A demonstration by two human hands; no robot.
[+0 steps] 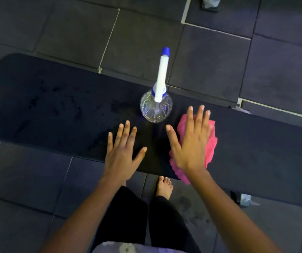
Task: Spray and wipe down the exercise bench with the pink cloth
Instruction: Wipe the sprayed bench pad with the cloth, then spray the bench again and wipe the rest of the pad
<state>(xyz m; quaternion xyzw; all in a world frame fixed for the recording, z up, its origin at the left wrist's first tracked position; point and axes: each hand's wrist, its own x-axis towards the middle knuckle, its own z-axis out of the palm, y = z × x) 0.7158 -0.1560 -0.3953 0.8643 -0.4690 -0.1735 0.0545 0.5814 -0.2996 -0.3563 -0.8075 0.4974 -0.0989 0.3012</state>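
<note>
Pink cloth [211, 143] lay pinned under the right hand [190, 143], fingers [199, 115] spread flat, near the counter's [55, 106] front edge. The left hand [122, 156] hovered open and empty. Wiping well probably meant even pressure toward the wet patches, skirting the spray bottle [156, 106].

No readable text, label, brand or number shows on the spray bottle [156, 105], cloth [199, 152] or bench [55, 110].
</note>
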